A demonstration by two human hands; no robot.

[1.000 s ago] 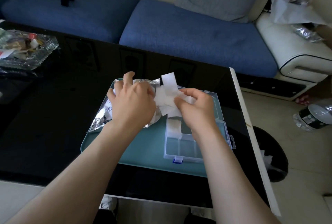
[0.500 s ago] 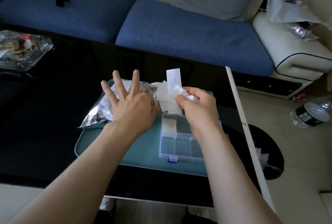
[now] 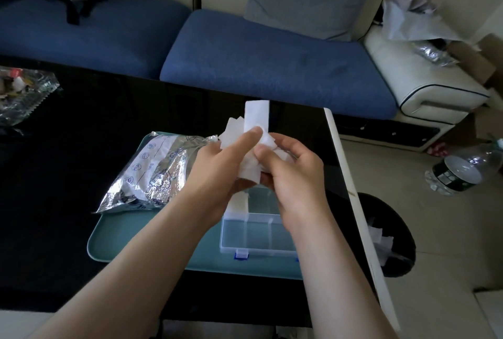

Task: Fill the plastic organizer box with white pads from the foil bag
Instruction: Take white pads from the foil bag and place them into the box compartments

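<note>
A bunch of white pads (image 3: pixel 251 131) is held between both hands above the far end of the clear plastic organizer box (image 3: pixel 258 232). My left hand (image 3: pixel 217 172) grips the bunch from the left with thumb on top. My right hand (image 3: pixel 294 175) grips it from the right. One long pad sticks up above the fingers. A white pad lies in the box's left compartment, partly hidden by my left hand. The silver foil bag (image 3: pixel 152 172) lies crumpled to the left on the teal tray (image 3: pixel 119 240), untouched.
The tray sits on a black glass table (image 3: pixel 54 175) whose white right edge runs diagonally. A glass dish (image 3: pixel 21 93) stands far left. A black bin (image 3: pixel 389 235) with white scraps and a plastic bottle (image 3: pixel 462 170) are on the floor at right. A blue sofa lies behind.
My left hand left the foil bag, spread its fingers, then closed onto the pads held by my right hand. The bunch rose slightly.
</note>
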